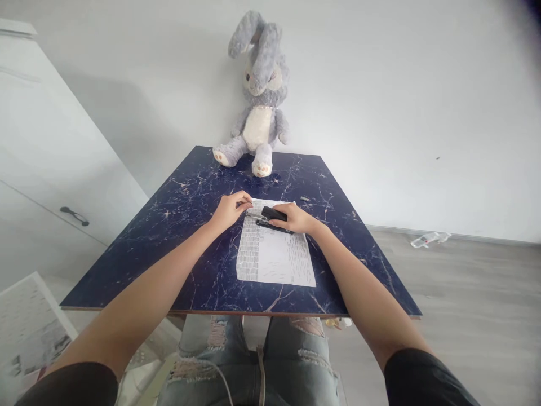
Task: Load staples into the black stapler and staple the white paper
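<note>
A black stapler (274, 213) lies over the upper part of a printed sheet of paper (276, 259). Its top cover is raised, and a silvery metal part juts out to the left. My right hand (293, 217) is wrapped around the stapler's right end. At its left end, my left hand (232, 208) has thumb and fingers pinched together close to the metal part. Whatever sits between those fingertips is too small to make out. A small greyish strip (305, 198) rests on the table just beyond the paper.
The dark blue marble-patterned table (169, 225) reaches back to a white wall. A grey plush rabbit (260, 124) sits at its far edge. To the left stands a white cabinet (51, 152) with a black handle. A clear plastic item (425, 241) lies on the floor at right.
</note>
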The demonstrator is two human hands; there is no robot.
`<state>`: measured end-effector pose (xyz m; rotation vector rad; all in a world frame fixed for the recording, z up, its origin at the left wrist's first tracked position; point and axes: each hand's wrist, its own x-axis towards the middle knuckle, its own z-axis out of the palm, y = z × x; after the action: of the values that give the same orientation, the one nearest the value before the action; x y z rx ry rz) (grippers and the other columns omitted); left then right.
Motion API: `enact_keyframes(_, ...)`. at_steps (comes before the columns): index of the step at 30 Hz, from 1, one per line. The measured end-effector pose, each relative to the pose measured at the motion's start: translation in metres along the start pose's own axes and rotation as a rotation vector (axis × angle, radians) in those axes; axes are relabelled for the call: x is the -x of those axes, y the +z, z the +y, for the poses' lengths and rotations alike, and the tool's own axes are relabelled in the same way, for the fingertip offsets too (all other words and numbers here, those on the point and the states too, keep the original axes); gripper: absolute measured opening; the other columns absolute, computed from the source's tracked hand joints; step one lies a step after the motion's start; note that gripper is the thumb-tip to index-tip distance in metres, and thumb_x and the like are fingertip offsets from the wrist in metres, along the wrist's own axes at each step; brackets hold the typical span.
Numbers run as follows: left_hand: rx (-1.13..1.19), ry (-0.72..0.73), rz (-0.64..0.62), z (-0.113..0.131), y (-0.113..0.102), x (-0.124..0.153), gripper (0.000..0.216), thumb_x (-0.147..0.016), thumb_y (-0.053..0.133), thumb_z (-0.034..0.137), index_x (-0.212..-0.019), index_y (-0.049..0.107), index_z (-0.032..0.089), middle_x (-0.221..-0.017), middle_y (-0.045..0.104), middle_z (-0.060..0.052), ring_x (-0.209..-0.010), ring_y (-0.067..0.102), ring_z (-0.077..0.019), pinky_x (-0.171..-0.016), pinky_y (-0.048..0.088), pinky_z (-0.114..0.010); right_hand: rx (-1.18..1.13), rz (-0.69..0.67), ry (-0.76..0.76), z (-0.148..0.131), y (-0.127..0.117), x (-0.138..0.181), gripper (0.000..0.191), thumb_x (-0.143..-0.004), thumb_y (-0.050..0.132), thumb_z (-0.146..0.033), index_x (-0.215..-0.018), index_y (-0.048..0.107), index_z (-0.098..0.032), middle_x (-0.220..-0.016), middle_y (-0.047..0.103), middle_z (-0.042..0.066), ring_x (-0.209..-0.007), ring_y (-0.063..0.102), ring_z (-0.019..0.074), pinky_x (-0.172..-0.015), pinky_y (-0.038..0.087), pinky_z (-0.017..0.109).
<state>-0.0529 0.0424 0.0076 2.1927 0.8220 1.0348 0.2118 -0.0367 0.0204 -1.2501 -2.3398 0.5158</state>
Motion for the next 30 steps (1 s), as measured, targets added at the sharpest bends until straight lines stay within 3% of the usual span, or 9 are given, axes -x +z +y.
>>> enact_keyframes(8,-0.096,0.027,-0.118,0.0064,0.0014,0.0025,0.013,-0.077,0.087,0.025,-0.089,0.083,0.022,-0.088,0.08,-0.003,-0.083,0.073,-0.0211,-0.087,0.055,-0.035,0.001,0.005,0.0,-0.0008,-0.0012,0.0003,0.04,-0.098,0.061,-0.055,-0.079,0.051,-0.021,-0.072,0.055,0.0,-0.064,0.045,0.0138,-0.064,0.029,0.031)
enact_keyframes(24,0.026,-0.09,-0.15,0.0113,0.0089,0.0038,0.014,-0.075,0.088,0.022,-0.089,0.084,0.021,-0.09,0.083,-0.005,-0.086,0.078,-0.0235,-0.088,0.062,-0.036,-0.002,0.006,0.001,0.0004,0.0005,-0.0002,0.039,-0.097,0.062,-0.054,-0.08,0.053,-0.02,-0.072,0.057,-0.001,-0.065,0.046,0.0133,-0.065,0.03,0.031)
enact_keyframes(30,0.021,-0.072,-0.182,0.0093,0.0085,0.0034,0.013,-0.076,0.088,0.023,-0.088,0.084,0.022,-0.091,0.083,-0.005,-0.086,0.079,-0.0236,-0.09,0.061,-0.036,0.003,0.009,0.001,-0.0004,0.0004,-0.0001,0.041,-0.098,0.06,-0.056,-0.078,0.051,-0.02,-0.07,0.055,-0.001,-0.064,0.045,0.0134,-0.065,0.029,0.031)
